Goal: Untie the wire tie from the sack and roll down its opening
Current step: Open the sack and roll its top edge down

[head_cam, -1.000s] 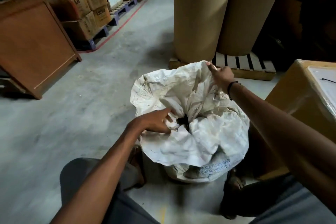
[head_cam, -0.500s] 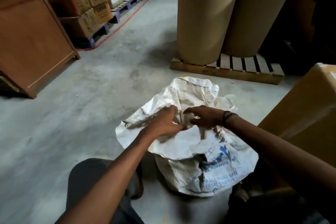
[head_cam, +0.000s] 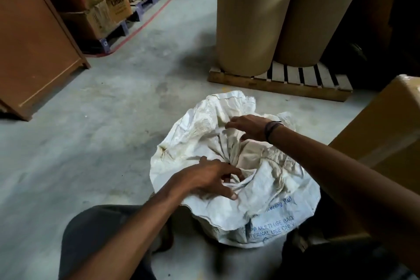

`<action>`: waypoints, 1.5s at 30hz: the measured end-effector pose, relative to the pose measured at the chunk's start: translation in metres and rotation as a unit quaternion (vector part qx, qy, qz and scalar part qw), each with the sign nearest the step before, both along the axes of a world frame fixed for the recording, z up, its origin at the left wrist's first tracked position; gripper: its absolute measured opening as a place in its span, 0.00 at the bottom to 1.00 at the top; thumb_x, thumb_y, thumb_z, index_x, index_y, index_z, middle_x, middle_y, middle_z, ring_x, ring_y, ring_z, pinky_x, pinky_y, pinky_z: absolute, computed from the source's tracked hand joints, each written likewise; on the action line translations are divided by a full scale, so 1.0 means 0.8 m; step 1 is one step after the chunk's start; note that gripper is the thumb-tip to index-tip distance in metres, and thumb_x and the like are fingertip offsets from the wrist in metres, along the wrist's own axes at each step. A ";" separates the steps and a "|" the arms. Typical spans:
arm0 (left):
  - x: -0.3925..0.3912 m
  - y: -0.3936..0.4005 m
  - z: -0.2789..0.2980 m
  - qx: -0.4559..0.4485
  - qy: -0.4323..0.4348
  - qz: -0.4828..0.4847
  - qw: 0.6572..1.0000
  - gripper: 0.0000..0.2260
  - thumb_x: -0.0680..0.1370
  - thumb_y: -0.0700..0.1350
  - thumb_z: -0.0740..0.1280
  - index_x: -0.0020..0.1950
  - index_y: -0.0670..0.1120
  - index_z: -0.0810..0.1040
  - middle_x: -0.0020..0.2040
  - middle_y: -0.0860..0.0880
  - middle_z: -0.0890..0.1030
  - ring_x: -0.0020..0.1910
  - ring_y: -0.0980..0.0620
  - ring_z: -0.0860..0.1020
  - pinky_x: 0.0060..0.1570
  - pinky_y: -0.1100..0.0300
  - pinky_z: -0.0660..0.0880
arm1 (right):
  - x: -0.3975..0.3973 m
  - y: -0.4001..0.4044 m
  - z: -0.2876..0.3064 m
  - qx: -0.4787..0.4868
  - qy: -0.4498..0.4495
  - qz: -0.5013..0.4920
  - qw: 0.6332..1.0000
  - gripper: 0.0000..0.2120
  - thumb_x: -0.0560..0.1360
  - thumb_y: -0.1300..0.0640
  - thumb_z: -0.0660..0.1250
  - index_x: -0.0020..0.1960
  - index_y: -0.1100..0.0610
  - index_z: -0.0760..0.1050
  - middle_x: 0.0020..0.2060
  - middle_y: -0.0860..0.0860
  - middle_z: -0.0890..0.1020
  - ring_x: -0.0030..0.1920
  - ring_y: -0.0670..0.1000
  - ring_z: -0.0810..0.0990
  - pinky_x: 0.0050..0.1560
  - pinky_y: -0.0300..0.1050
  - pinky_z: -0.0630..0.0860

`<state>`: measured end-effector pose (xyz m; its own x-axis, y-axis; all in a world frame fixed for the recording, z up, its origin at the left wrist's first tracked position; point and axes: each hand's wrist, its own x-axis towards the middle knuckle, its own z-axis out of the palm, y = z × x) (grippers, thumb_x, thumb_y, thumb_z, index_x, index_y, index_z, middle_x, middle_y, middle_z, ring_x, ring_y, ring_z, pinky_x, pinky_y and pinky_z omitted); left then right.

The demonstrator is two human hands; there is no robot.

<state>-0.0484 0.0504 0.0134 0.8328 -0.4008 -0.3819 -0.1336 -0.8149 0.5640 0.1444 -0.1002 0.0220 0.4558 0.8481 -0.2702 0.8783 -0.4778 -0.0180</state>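
Observation:
A white woven sack (head_cam: 268, 188) with blue print stands on the concrete floor between my knees. Its upper cloth is crumpled and gathered toward a dark knot near the middle. My left hand (head_cam: 209, 180) lies on the near side of the gathered cloth, fingers spread and curled into the folds. My right hand (head_cam: 250, 127) reaches in from the right and pinches the cloth on the far side of the opening. A dark band circles my right wrist. I cannot make out the wire tie itself among the folds.
Two tall brown paper rolls (head_cam: 250, 18) stand on a wooden pallet (head_cam: 284, 82) behind the sack. A large tan box (head_cam: 386, 134) sits close on the right. A wooden cabinet (head_cam: 34, 48) and stacked cartons (head_cam: 106, 0) on pallets line the left.
The hands were together at the gathered neck half a second ago. Now they are apart: the right hand has moved to the far side of the cloth, the left toward me.

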 end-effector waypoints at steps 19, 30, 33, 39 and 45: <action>0.012 0.134 0.079 0.363 -0.073 0.141 0.918 0.13 0.80 0.46 0.63 0.62 0.51 0.83 0.71 0.50 0.77 0.74 0.43 0.68 0.73 0.34 0.58 | 0.002 -0.110 0.101 -0.084 0.118 -0.173 0.974 0.20 0.71 0.39 0.78 0.46 0.56 0.85 0.35 0.52 0.88 0.35 0.52 0.88 0.40 0.40 0.82; 0.005 -0.011 0.056 0.139 -0.223 0.389 0.883 0.16 0.76 0.55 0.71 0.52 0.42 0.81 0.50 0.42 0.84 0.53 0.39 0.84 0.47 0.52 0.76 | -0.037 -0.106 0.100 0.001 0.040 -0.191 0.981 0.15 0.76 0.45 0.75 0.61 0.47 0.83 0.48 0.51 0.88 0.41 0.49 0.84 0.42 0.43 0.79; 0.016 -0.039 0.048 0.085 -0.183 0.427 0.882 0.23 0.76 0.62 0.72 0.58 0.43 0.82 0.54 0.43 0.85 0.55 0.41 0.84 0.50 0.52 0.80 | -0.041 -0.096 0.088 0.011 0.008 -0.175 0.985 0.18 0.78 0.44 0.72 0.67 0.45 0.78 0.57 0.51 0.86 0.56 0.56 0.82 0.51 0.48 0.77; 0.027 -0.065 0.009 0.133 0.029 0.342 0.930 0.74 0.54 0.76 0.77 0.85 0.45 0.41 0.84 0.36 0.50 0.81 0.30 0.55 0.76 0.30 0.55 | -0.036 -0.066 0.077 0.017 -0.028 -0.166 0.986 0.24 0.77 0.35 0.68 0.71 0.39 0.75 0.59 0.51 0.85 0.57 0.57 0.82 0.45 0.45 0.71; 0.020 0.003 -0.017 0.271 0.008 0.179 0.946 0.80 0.48 0.70 0.82 0.83 0.53 0.31 0.82 0.38 0.31 0.81 0.33 0.33 0.68 0.26 0.28 | -0.004 -0.072 0.088 -0.112 -0.081 -0.141 0.980 0.46 0.65 0.32 0.78 0.79 0.35 0.63 0.65 0.51 0.81 0.63 0.57 0.81 0.49 0.45 0.73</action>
